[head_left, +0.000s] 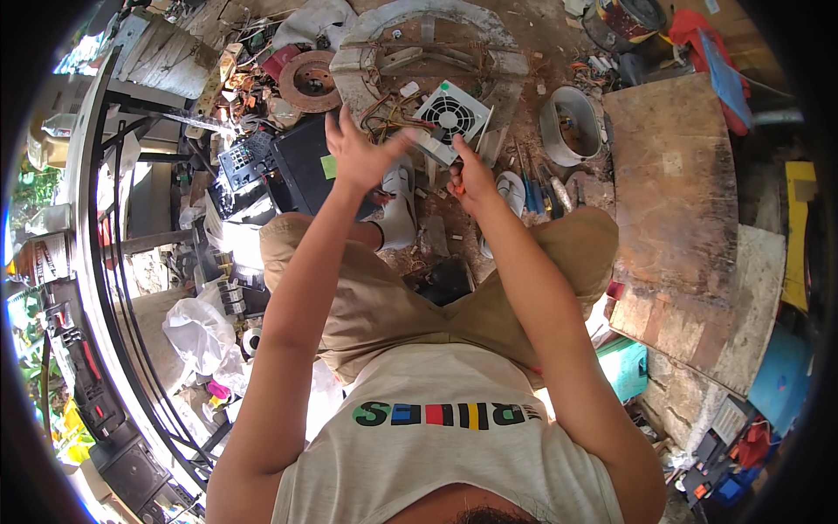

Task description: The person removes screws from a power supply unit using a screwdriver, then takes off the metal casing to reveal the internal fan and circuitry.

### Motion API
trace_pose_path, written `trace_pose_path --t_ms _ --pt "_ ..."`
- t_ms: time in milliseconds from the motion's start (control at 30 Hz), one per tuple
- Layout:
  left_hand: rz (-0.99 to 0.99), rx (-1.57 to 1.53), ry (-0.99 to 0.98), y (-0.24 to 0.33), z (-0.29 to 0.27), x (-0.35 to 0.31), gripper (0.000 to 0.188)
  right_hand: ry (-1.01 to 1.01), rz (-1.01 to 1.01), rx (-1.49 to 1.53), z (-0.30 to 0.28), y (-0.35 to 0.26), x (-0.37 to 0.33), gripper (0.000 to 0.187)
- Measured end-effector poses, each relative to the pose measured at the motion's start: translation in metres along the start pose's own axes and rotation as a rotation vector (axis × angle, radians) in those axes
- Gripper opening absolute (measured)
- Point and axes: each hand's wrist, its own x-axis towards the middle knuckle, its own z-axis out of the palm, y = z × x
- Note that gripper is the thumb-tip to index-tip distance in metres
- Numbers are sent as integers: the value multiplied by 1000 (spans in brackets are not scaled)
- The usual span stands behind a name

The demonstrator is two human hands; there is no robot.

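Note:
A silver computer power supply (471, 106) with a round black fan grille sits tilted in front of me, over a worn metal frame (353, 79). Its bundle of coloured cables (377, 118) spreads out to the left. My right hand (476, 181) grips the near right corner of the power supply, one finger along its edge. Something small and orange shows at that hand's fingertips, too little to name. My left hand (362, 155) is raised beside the cables with its fingers spread, slightly blurred and holding nothing; its thumb points toward the power supply.
A black computer case (316, 166) stands at the left, near a rusty disc (310, 80). Several hand tools (541, 188) lie right of my feet, below a round metal tin (569, 127). Wooden boards (668, 218) lie at the right. A metal rack (92, 175) stands at far left.

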Motion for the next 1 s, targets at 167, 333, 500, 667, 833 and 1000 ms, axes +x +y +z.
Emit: trace_pose_path --t_ms 167,333,500,667,833,1000 --pt "760 188 -281 30 -23 6 86 1 -5 -19 5 1 -2 44" --pt "634 441 -470 -9 -18 64 47 -16 8 -76 3 -4 -4 46" --pt "-94 215 -250 -36 -38 89 51 0 31 -83 -1 -8 -8 47" --pt "-776 -448 297 -74 -49 110 100 -14 21 -64 1 -1 -3 49" --pt "251 60 728 -45 -68 89 87 35 6 -92 1 -6 -2 47" --pt "675 40 -207 0 -29 23 72 39 10 -113 4 -8 -1 49"
